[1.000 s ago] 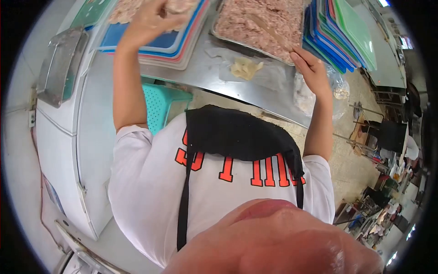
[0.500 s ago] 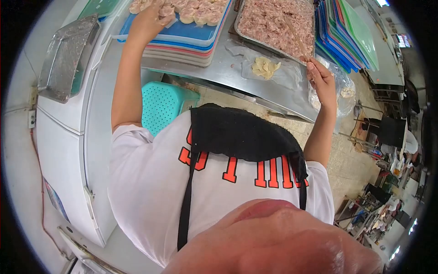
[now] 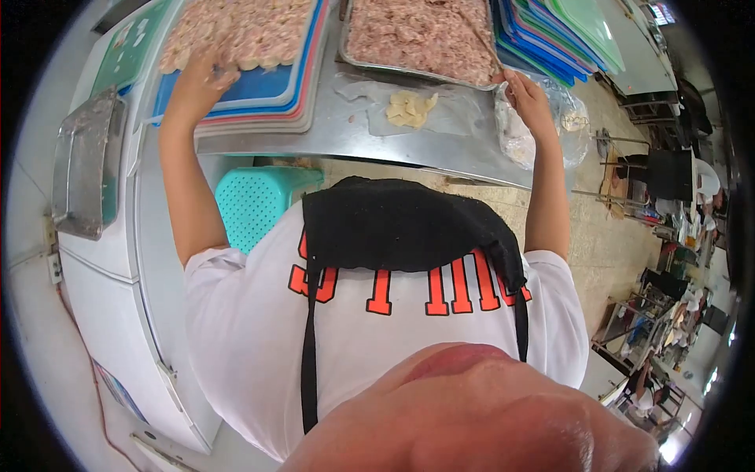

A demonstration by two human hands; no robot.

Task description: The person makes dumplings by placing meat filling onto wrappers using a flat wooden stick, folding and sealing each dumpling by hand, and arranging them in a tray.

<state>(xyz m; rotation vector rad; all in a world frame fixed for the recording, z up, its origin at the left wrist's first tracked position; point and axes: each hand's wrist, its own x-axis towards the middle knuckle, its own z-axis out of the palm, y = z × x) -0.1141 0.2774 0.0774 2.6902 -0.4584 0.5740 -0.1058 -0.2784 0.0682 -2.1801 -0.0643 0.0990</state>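
Note:
My left hand [image 3: 203, 88] is at the near edge of rows of filled dumplings [image 3: 252, 35] on a blue tray [image 3: 271, 85]. Its fingers are curled in, and what they hold, if anything, is hard to make out. In my right hand [image 3: 530, 102] is the end of a thin wooden stick [image 3: 486, 46], which lies across the minced meat [image 3: 413, 39] in a metal tray [image 3: 417, 76]. Between the two trays and nearer to me, a small pile of pale dough wrappers [image 3: 410, 108] rests on a clear plastic sheet [image 3: 456, 118].
Stacked coloured trays [image 3: 550, 35] stand right of the meat. A plastic bag [image 3: 572, 118] sits at the table's right end. Below the table is a turquoise stool [image 3: 255, 200]. An empty metal pan [image 3: 88, 165] rests at left on a white appliance [image 3: 98, 291]. Other people are far right.
The view has shifted, so the table sits lower and more to the left. My left hand has come to the near edge of the dumplings. My right hand still grips the stick.

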